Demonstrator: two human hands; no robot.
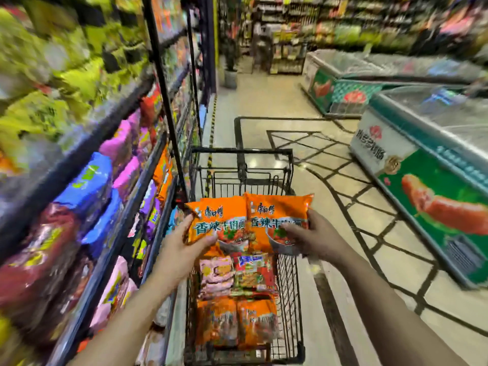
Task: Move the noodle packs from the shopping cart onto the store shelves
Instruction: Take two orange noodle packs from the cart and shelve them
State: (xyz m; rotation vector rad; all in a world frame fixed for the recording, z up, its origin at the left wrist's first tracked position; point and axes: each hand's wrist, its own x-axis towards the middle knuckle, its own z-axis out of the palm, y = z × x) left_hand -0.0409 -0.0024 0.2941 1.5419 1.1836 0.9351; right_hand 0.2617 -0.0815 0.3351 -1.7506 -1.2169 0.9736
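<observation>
left hand (184,244) and right hand (306,235) each pinch an orange noodle pack (219,220) above the cart (287,286); suggest swinging both left, flat, onto the shelves (148,165) beside matching orange packs.

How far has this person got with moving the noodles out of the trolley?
Partway, at best. The shelves on the person's left already hold many packs, though which came from the cart cannot be told. In hand: the left hand and right hand each grip an orange noodle pack above the cart. Left to do: pink, red and orange packs remain inside it.
</observation>
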